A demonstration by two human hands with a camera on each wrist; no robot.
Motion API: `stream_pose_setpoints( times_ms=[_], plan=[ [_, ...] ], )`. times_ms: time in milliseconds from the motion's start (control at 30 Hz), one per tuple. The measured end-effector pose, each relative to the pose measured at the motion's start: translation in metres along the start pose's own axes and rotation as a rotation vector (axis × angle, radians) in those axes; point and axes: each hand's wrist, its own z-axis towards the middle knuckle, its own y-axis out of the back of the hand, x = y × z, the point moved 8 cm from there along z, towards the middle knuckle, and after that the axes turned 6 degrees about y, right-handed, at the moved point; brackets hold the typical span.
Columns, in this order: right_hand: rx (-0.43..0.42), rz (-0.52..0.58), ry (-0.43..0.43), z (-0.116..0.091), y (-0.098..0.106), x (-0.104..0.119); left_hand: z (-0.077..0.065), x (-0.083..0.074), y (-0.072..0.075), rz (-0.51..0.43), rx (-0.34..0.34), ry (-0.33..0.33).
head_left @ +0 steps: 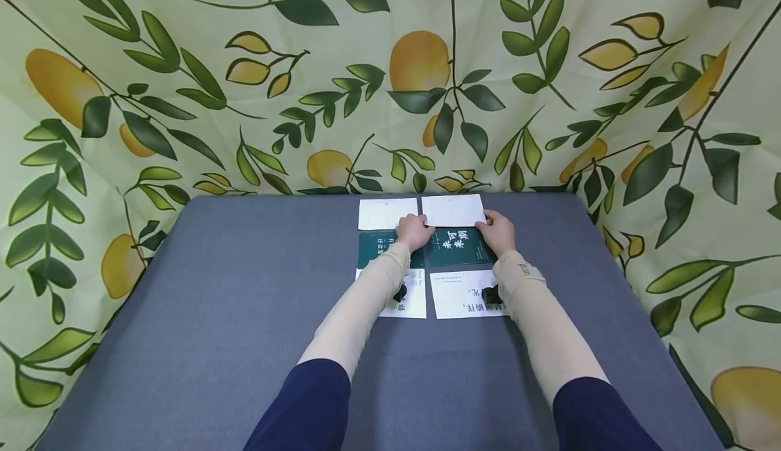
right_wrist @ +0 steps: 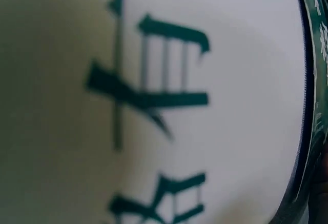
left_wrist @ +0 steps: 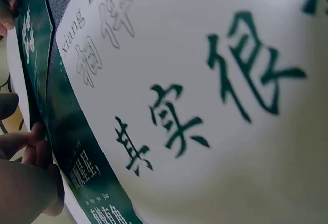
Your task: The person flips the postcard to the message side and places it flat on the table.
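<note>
Two blank-faced white cards lie along the far side of the table, a left one and a right one. My left hand pinches the near left corner of the right white card; its curled fingers also show at the left of the left wrist view. At that card's right edge, my right hand holds the near corner between thumb and fingers. Below the white cards lie a green card with white lettering and another green card, partly covered by my left hand and arm.
Nearer me are two white cards with dark green characters, a left one and a right one, partly hidden by my sleeves and black wrist cameras. A grey-blue cloth covers the table. Behind hangs a fruit-and-leaf patterned curtain.
</note>
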Motion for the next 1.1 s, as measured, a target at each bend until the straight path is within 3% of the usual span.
stream_pose_setpoints(
  times_ms=[33,133,433,733,1100],
  plan=[
    [0.002,-0.01,-0.003,0.0,-0.001,-0.001,-0.009,-0.005,0.006,0.02,0.04,0.042],
    [0.017,-0.046,-0.003,0.002,-0.003,-0.002,-0.028,-0.016,0.017,0.052,0.043,0.087],
    [0.073,-0.135,-0.008,0.003,-0.006,0.001,-0.028,-0.015,0.016,0.024,0.071,0.113],
    [0.084,-0.088,-0.049,0.001,-0.008,-0.002,-0.029,-0.011,0.018,-0.026,0.064,0.16],
    [0.044,-0.032,0.017,0.0,0.002,0.012,-0.033,-0.005,0.042,-0.169,0.011,0.172]
  ],
)
